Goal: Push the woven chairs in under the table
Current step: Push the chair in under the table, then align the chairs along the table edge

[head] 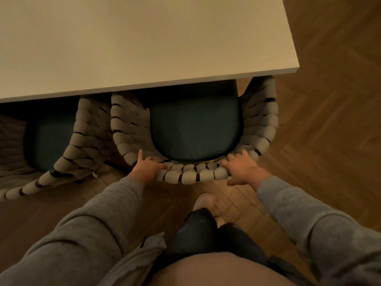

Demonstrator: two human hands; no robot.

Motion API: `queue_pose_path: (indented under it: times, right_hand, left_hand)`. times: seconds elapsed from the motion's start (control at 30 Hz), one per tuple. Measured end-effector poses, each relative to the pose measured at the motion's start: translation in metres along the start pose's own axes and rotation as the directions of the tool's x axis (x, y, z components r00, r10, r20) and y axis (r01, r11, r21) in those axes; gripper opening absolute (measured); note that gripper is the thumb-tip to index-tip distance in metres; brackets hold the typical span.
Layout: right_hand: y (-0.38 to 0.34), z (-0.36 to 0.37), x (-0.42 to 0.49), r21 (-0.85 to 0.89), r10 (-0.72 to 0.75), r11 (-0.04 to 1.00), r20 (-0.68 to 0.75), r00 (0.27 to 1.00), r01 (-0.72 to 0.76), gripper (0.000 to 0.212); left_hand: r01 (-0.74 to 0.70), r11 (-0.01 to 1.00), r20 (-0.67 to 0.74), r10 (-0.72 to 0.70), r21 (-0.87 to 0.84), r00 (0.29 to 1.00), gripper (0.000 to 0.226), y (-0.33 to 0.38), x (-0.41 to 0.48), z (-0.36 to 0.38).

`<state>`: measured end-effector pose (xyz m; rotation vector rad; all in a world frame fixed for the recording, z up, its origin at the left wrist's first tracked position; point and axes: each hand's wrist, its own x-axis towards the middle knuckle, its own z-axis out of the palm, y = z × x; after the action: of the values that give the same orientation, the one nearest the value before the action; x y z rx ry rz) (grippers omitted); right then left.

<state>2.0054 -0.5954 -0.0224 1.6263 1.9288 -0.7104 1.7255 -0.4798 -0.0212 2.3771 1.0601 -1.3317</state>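
Front of the woven chair (189,176) lay hidden beneath the table (144,48); its legs were out of sight, and only the curved back rim and the rear of the dark teal cushion (195,129) showed. A second chair (86,145), just beside it on the left, was cut off by the picture's edge and partly shadowed by the tabletop. Dim light blurred the finer weave. My left hand (146,167) held the rim's left bend, index finger straight along it, the other fingers curled onto the cords. My right hand (241,170) clasped the right bend, fingers draped over the top and thumb underneath. One shoe (204,201) stood on the herringbone floor (329,141) behind the chair.
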Motion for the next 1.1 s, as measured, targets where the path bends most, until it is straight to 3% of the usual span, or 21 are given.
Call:
queue_pose_path:
  times: [0.07, 0.13, 0.23, 0.3, 0.4, 0.5, 0.57, 0.67, 0.8, 0.97, 1.1]
  right_hand:
    - [0.015, -0.006, -0.003, 0.132, -0.065, 0.989, 0.035, 0.997, 0.06, 0.082]
    - [0.031, -0.015, -0.006, 0.271, -0.105, 0.957, 0.003, 0.994, 0.1, 0.08]
    - [0.069, -0.031, -0.008, 0.278, -0.051, 0.954, -0.214, 0.976, 0.111, 0.062]
    - [0.106, -0.04, -0.008, 0.263, 0.002, 0.961, -0.328, 0.945, 0.089, 0.056]
    - [0.168, -0.045, -0.009, 0.266, 0.049, 0.962, -0.374, 0.926, 0.056, 0.055]
    - [0.23, -0.049, -0.016, 0.21, 0.023, 0.976, -0.342, 0.94, 0.052, 0.058]
    - [0.275, -0.051, -0.024, 0.148, 0.002, 0.988, -0.278, 0.961, 0.041, 0.063]
    - [0.338, -0.057, -0.032, 0.05, -0.028, 0.998, -0.22, 0.975, 0.04, 0.067]
    - [0.405, -0.079, -0.029, -0.038, -0.075, 0.997, -0.192, 0.979, 0.069, 0.07]
    - [0.448, -0.125, -0.002, -0.104, -0.152, 0.986, -0.226, 0.962, 0.131, 0.073]
    - [0.47, -0.173, 0.039, -0.129, -0.23, 0.971, -0.248, 0.941, 0.203, 0.077]
  left_hand:
    - [0.033, 0.999, 0.114, -0.032, -0.009, 0.993, 0.079, 0.005, 0.001, -0.012]
    - [0.041, 0.998, 0.231, -0.03, -0.042, 0.972, 0.09, 0.017, 0.004, -0.031]
    - [0.118, 0.953, 0.303, -0.028, -0.281, 0.953, 0.089, 0.054, 0.012, -0.081]
    - [0.161, 0.851, 0.255, -0.032, -0.499, 0.966, 0.088, 0.088, 0.026, -0.121]
    - [0.072, 0.864, -0.015, -0.092, -0.499, 0.996, 0.083, 0.141, 0.052, -0.175]
    - [0.038, 0.856, -0.324, -0.235, -0.515, 0.917, 0.068, 0.19, 0.069, -0.212]
    - [-0.007, 0.803, -0.428, -0.31, -0.596, 0.849, 0.063, 0.231, 0.074, -0.233]
    - [-0.033, 0.751, -0.444, -0.354, -0.66, 0.823, 0.061, 0.291, 0.083, -0.267]
    - [0.045, 0.746, -0.385, -0.394, -0.665, 0.835, 0.07, 0.338, 0.104, -0.319]
    - [0.153, 0.706, -0.367, -0.526, -0.692, 0.767, 0.076, 0.335, 0.128, -0.374]
    - [0.248, 0.644, -0.265, -0.591, -0.723, 0.762, 0.091, 0.311, 0.159, -0.415]
